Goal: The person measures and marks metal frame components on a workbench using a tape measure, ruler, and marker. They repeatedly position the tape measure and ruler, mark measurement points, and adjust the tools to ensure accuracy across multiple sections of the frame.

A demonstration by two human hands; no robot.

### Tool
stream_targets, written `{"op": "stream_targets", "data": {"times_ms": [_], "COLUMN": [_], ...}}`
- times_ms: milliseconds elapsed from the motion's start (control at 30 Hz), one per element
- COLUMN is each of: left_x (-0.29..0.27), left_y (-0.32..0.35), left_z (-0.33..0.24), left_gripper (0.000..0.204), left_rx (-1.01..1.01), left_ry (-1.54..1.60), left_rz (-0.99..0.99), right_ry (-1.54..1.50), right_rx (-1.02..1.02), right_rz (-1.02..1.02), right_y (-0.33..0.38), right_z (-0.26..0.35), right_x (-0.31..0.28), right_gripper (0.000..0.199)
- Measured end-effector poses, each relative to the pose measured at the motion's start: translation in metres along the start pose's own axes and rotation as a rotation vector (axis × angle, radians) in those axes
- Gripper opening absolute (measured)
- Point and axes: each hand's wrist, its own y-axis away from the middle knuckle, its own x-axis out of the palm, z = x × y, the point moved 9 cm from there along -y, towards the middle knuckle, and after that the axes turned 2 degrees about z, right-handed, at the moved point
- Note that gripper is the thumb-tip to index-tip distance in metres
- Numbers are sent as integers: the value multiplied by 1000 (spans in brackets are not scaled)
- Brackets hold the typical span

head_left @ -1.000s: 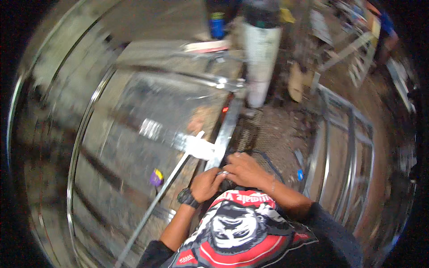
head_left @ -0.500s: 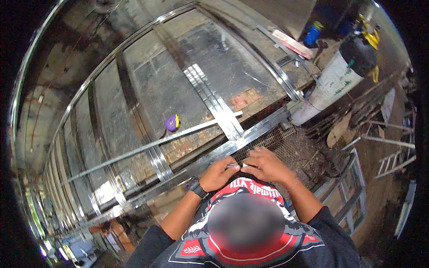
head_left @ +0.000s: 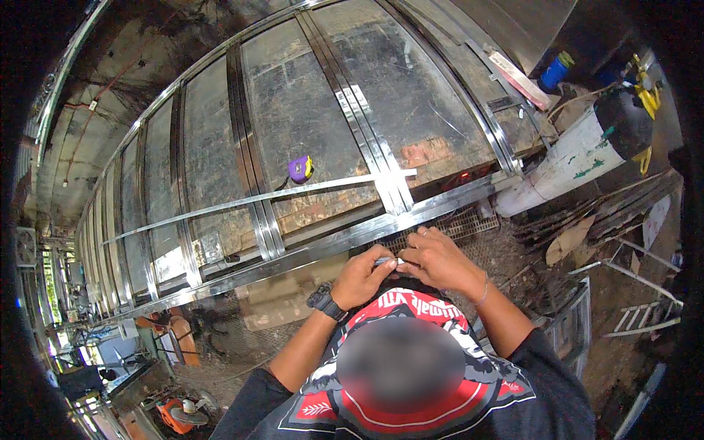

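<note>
My left hand point(head_left: 361, 275), with a black watch on its wrist, and my right hand point(head_left: 440, 258) meet in front of my chest. Both pinch a small pale stick-like object point(head_left: 386, 260) between their fingertips; I cannot tell what it is. They hover just on the near side of the long steel rail point(head_left: 308, 251) of a big metal frame point(head_left: 242, 110). A loose flat steel strip point(head_left: 257, 196) lies across the frame's bars. A purple tape measure point(head_left: 301, 169) rests on the frame beyond the strip, out of reach of both hands.
A metal grate point(head_left: 469, 224) lies under the rail by my right hand. A white post point(head_left: 568, 158) leans at the right, with a blue can point(head_left: 555, 72) and scrap boards near it. An orange tool point(head_left: 180, 414) sits on the floor at lower left.
The view has swung so the frame now spreads across the top. Both hands have stayed together at the near rail, closed on the small object.
</note>
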Motion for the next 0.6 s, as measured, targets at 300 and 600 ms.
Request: {"op": "stream_targets", "data": {"times_ms": [300, 600], "left_x": [-17, -64], "left_y": [-6, -11], "left_z": [-16, -6], "left_gripper": [26, 27], "left_rx": [64, 81], "left_ry": [-114, -218], "left_rz": [43, 70], "right_ry": [-45, 220], "right_rx": [42, 127], "right_rz": [-158, -245], "right_y": [-9, -29], "right_z": [11, 38], "right_x": [-16, -11], "right_gripper": [25, 15]}}
